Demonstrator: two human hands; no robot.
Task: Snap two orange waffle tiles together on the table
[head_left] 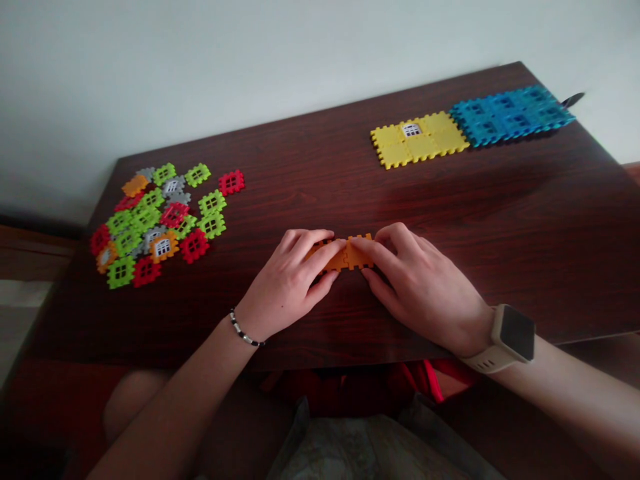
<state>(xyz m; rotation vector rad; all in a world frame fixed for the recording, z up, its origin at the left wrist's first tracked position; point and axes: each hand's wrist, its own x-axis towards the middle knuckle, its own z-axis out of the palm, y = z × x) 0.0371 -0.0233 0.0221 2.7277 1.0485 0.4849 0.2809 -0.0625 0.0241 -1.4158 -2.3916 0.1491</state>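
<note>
Two orange interlocking tiles [353,256] with notched edges meet side by side near the table's front edge. My left hand [295,273] is closed on the left tile, its thumb at the near edge and fingers over the top. My right hand [413,283] grips the right tile the same way. Their toothed edges touch at the middle; whether they are fully locked together I cannot tell. Fingers hide the outer parts of both tiles.
Loose green, red, grey and orange tiles [145,217] lie in a pile on the left of the dark wooden table [300,173]. At the back right, a joined yellow panel [430,150] with one white window lies against a joined blue panel [515,120]. A wall stands behind.
</note>
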